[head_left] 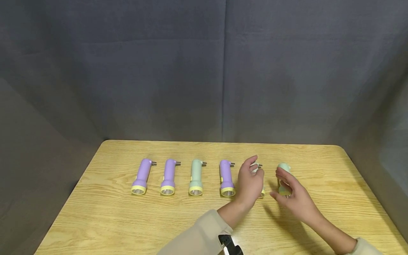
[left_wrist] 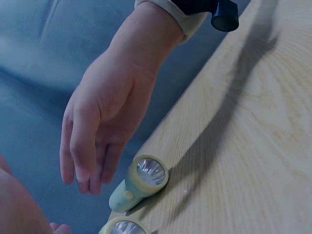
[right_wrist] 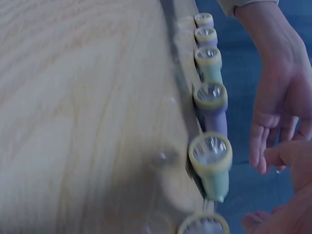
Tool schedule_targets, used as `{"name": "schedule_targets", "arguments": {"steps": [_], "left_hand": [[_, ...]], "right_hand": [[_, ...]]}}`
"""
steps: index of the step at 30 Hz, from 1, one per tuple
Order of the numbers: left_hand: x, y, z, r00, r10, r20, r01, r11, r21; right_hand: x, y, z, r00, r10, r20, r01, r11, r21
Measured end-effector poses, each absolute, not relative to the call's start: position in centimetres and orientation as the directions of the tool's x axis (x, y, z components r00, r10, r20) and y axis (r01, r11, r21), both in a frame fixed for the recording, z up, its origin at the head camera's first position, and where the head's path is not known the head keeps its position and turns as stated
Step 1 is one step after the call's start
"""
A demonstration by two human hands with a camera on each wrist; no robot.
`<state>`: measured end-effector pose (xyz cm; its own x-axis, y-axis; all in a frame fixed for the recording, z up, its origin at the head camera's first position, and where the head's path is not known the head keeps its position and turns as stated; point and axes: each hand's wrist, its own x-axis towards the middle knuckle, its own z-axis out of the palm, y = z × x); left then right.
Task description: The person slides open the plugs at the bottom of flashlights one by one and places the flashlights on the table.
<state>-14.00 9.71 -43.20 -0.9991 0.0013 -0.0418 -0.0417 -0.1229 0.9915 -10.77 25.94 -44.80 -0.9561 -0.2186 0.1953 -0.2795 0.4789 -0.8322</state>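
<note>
Several flashlights with yellow rims and fold-out plug prongs lie in a row on the table, lens ends toward me. My left hand (head_left: 250, 182) hovers over a green flashlight (right_wrist: 217, 183), covering most of it in the head view; its fingers are loosely bent and hold nothing. To the right, my right hand (head_left: 296, 200) hangs beside the rightmost green flashlight (head_left: 283, 167), thumb and fingers spread apart, nothing between them. The left wrist view shows the right hand's fingers pointing down near that flashlight. Just left of my left hand lies a purple flashlight (head_left: 226, 173).
Farther left in the row are another green flashlight (head_left: 196, 173) and two purple ones, the nearer purple flashlight (head_left: 169, 173) and the end purple flashlight (head_left: 144, 173). Dark grey curtains (head_left: 159, 71) enclose the wooden table (head_left: 127, 223) behind and at both sides.
</note>
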Motion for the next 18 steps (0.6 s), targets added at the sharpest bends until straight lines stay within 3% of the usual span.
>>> {"name": "schedule_targets", "arguments": {"steps": [7, 18], "left_hand": [[-15.4, 11.0, -42.4, -0.985, 0.117, -0.125, -0.138, -0.107, 0.985], [-16.5, 14.0, -42.2, -0.924, 0.245, -0.294, -0.263, 0.151, 0.953]], "right_hand": [[-11.0, 28.6, -44.2, -0.969, -0.16, 0.189, -0.246, 0.53, -0.812], [-10.6, 30.9, -45.8, -0.984, -0.113, 0.137, -0.177, 0.552, -0.815]]}}
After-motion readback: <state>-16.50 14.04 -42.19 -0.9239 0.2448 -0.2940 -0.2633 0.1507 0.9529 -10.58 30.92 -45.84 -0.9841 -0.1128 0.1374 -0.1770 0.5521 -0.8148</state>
